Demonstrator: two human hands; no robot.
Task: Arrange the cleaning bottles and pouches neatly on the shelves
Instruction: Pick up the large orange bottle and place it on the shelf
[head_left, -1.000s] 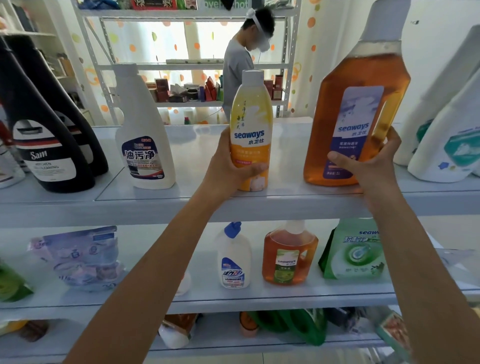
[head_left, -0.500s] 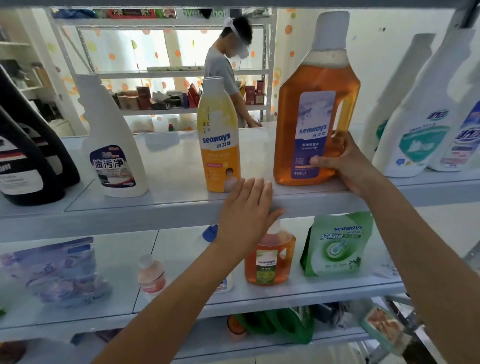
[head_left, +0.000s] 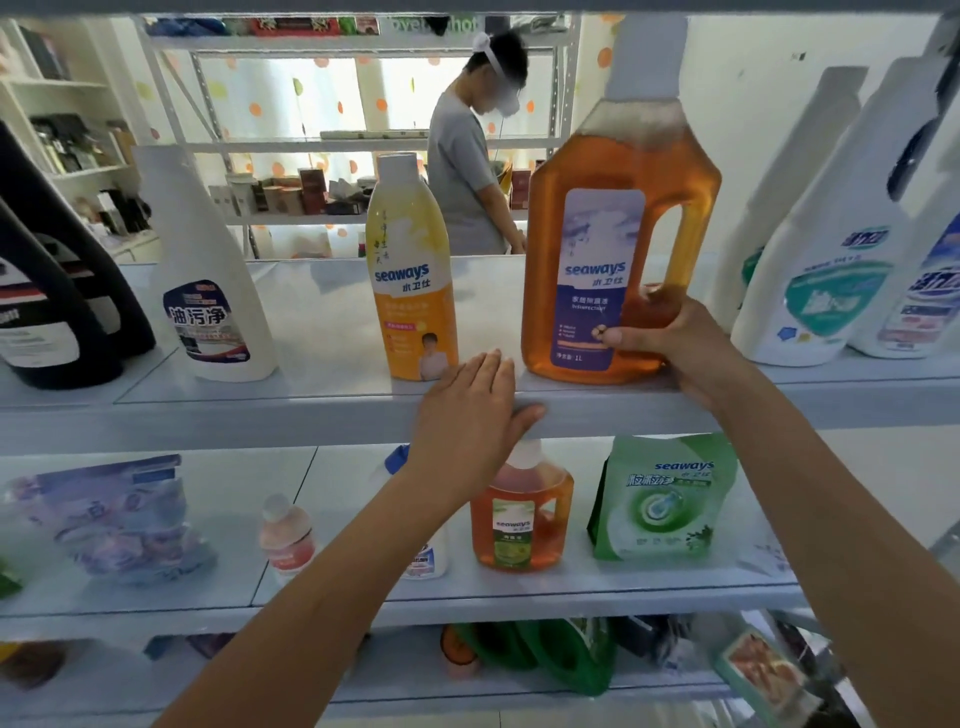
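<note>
Amber plastic handled bottle (head_left: 602, 234) stands on the grey shelf (head_left: 311, 415), right hand (head_left: 680, 348) grip curled round its base; left hand (head_left: 467, 410) flat, empty, on shelf edge

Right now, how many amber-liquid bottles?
2. Large amber bottle on the upper shelf, held by the right hand; small amber bottle on the shelf below, under the left hand. Lowest shelf too blurred.

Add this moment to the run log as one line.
right hand: grips large amber bottle on upper shelf | left hand: flat on shelf edge, holding nothing | yellow bottle: upright
</note>
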